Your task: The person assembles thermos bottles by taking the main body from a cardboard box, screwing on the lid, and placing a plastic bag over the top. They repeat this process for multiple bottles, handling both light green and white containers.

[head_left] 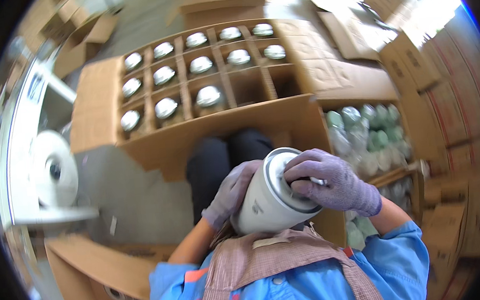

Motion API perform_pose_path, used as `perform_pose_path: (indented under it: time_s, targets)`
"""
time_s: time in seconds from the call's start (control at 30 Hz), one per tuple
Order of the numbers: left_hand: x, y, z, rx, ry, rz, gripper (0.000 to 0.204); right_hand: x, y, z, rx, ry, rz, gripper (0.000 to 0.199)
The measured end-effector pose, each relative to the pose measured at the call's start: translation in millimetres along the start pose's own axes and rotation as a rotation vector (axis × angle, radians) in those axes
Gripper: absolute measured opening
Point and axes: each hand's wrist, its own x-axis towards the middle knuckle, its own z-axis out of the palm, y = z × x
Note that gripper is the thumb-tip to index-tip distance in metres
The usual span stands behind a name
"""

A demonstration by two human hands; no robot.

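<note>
A white cylinder with a rimmed round end, like a spin-on filter [260,209], is tilted against my apron at the waist. My left hand [229,197], in a purple-grey glove, is wrapped round its left side. My right hand [335,181], gloved alike, lies over the rimmed end with its fingers curled and pressed together. A small pale piece shows by those fingertips, too little of it to name. Just ahead stands a cardboard box [216,128] with dividers. Silver-topped cylinders [208,96] fill most of its compartments; two at the near right hold none that I can see.
On the right, an open carton [360,95] holds green and clear plastic-wrapped pieces. Stacked cartons [456,105] line the far right. A white roll [54,169] sits by a white frame on the left. Another open carton [91,263] is at the lower left.
</note>
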Motion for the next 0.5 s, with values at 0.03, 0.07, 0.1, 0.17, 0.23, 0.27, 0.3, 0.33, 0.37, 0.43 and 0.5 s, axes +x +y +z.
perform_pose_path:
  time_s: [0.03, 0.07, 0.1, 0.17, 0.23, 0.27, 0.3, 0.33, 0.37, 0.43, 0.5]
  targets:
    - [-4.9, 3.4, 2.6, 0.215, 0.016, 0.161, 0.040, -9.6, -2.7, -3.9, 0.092, -0.027, 0.012, 0.033]
    - [-7.4, 6.3, 5.5, 0.375, 0.028, 0.223, 0.037, -18.8, -11.7, -2.9, 0.061, 0.022, 0.038, 0.041]
    - [-11.1, 9.4, 8.7, 0.535, 0.055, 0.284, 0.035, -29.0, -20.4, 1.9, 0.041, 0.059, 0.059, 0.048]
    - [-16.7, 18.1, 15.9, 0.712, 0.097, 0.321, 0.032, -65.4, -11.1, 20.0, -0.026, 0.226, 0.188, 0.057]
    - [-27.7, 30.7, 13.5, 0.986, 0.218, 0.357, 0.034, -106.5, 17.0, 35.0, 0.028, 0.452, 0.312, 0.057]
    - [-36.6, 32.3, 5.5, 1.117, 0.327, 0.326, 0.036, -134.7, 35.1, 43.1, 0.308, 0.501, 0.491, 0.056]
    - [-48.5, 30.6, -7.0, 1.242, 0.395, 0.259, 0.037, -155.1, 39.2, 43.0, 0.567, 0.510, 0.674, 0.056]
    - [-64.8, 27.4, -16.5, 1.380, 0.447, 0.152, 0.038, -173.5, 47.4, 53.5, 0.689, 0.574, 0.738, 0.059]
    - [-83.2, 17.3, -30.0, 1.355, 0.448, 0.043, 0.035, -193.8, 56.6, 68.1, 0.811, 0.644, 0.802, 0.062]
    - [-111.0, 16.8, -31.3, 1.220, 0.349, -0.073, 0.034, -221.5, 72.1, 103.9, 1.012, 0.781, 0.781, 0.064]
    - [-119.3, 2.0, -31.0, 1.133, 0.301, 0.009, 0.041, -221.0, 59.7, 115.7, 1.060, 0.816, 0.800, 0.061]
